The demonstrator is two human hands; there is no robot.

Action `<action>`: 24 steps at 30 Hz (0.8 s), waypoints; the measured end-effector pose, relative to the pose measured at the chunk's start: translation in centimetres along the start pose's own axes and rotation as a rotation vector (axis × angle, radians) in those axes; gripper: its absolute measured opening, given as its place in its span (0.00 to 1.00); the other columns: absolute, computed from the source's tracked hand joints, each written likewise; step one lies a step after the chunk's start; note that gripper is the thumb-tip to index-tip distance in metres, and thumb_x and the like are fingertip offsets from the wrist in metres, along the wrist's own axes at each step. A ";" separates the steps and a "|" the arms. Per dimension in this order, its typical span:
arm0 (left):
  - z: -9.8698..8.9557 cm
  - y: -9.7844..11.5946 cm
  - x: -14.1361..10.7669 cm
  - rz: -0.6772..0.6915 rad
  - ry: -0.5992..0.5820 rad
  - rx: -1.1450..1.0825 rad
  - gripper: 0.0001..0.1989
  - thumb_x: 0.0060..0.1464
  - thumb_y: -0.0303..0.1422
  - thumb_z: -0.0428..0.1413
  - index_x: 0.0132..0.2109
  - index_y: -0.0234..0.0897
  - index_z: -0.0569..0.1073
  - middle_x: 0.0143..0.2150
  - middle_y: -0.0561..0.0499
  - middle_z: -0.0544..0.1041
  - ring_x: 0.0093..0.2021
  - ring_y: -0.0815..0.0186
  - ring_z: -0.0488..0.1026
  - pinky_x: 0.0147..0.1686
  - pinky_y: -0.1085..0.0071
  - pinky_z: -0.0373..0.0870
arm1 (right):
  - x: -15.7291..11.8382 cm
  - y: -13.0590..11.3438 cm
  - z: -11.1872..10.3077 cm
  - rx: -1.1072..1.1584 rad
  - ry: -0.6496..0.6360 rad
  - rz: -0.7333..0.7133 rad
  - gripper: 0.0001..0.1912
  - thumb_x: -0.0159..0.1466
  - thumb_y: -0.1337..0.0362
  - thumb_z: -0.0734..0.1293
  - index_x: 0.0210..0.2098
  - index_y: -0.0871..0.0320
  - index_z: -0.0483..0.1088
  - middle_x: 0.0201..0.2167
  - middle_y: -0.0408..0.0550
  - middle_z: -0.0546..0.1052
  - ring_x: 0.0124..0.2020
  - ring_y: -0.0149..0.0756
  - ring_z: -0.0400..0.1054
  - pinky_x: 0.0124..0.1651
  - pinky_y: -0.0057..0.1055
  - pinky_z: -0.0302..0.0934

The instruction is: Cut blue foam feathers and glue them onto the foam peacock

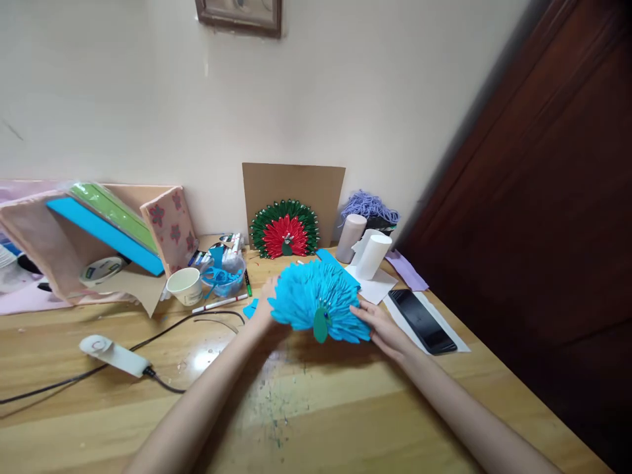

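Note:
A blue paper peacock [311,293] with a fan of layered feathers and a green oval body is held just above the wooden table. My left hand [267,299] grips its left edge, the fingers partly hidden behind the feathers. At the right edge my right hand [382,326] pinches the fan, thumb in front. Behind it, a green and red peacock [286,230] of the same shape leans against a brown cardboard sheet [296,176] by the wall. Blue paper strips [338,266] lie just behind the held peacock.
Left stand a paper cup [184,287], a tub of blue scraps [224,276] and a pink box [170,227]. A white glue gun [116,355] with a cord lies nearer. Right are white paper rolls [374,255], purple yarn [368,205] and a black phone [422,321].

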State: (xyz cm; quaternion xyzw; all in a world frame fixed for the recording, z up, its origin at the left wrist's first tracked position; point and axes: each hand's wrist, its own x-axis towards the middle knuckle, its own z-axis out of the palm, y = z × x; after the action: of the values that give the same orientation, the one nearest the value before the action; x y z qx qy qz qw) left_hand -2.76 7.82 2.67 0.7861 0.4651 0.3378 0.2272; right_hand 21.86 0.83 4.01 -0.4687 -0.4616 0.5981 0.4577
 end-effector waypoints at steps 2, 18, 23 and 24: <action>-1.6 -1.3 -1.3 -0.089 -0.004 0.206 0.10 0.55 0.28 0.47 0.42 0.32 0.69 0.47 0.39 0.69 0.52 0.52 0.62 0.50 0.57 0.58 | -0.6 1.8 0.1 -0.025 -0.012 0.033 0.16 0.49 0.51 0.71 0.32 0.55 0.72 0.34 0.51 0.79 0.39 0.48 0.74 0.45 0.43 0.66; -4.3 -3.2 -3.9 -0.122 -0.269 0.351 0.09 0.51 0.34 0.54 0.40 0.38 0.72 0.40 0.47 0.76 0.42 0.59 0.71 0.42 0.66 0.65 | 4.6 2.3 0.0 0.082 0.128 -0.119 0.20 0.46 0.53 0.73 0.34 0.57 0.72 0.36 0.50 0.79 0.41 0.47 0.73 0.46 0.44 0.67; -3.8 -1.6 -5.9 -0.068 -0.325 0.265 0.06 0.53 0.31 0.51 0.37 0.37 0.72 0.38 0.48 0.76 0.40 0.61 0.71 0.40 0.68 0.66 | 8.1 1.3 1.8 -0.010 0.073 -0.156 0.20 0.44 0.50 0.73 0.30 0.57 0.72 0.34 0.50 0.79 0.41 0.47 0.73 0.47 0.44 0.67; -3.8 -1.3 -6.4 -0.060 -0.336 0.249 0.07 0.54 0.31 0.51 0.37 0.37 0.72 0.38 0.48 0.75 0.40 0.61 0.71 0.39 0.69 0.66 | 8.8 1.3 2.3 -0.029 0.067 -0.147 0.20 0.44 0.50 0.73 0.29 0.57 0.72 0.33 0.50 0.79 0.40 0.47 0.73 0.46 0.45 0.67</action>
State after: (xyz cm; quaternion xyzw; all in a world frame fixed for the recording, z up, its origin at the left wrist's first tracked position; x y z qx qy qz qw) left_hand -8.46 2.91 2.27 0.8393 0.4819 0.1349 0.2126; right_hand 18.16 9.00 1.81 -0.4599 -0.4880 0.5401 0.5085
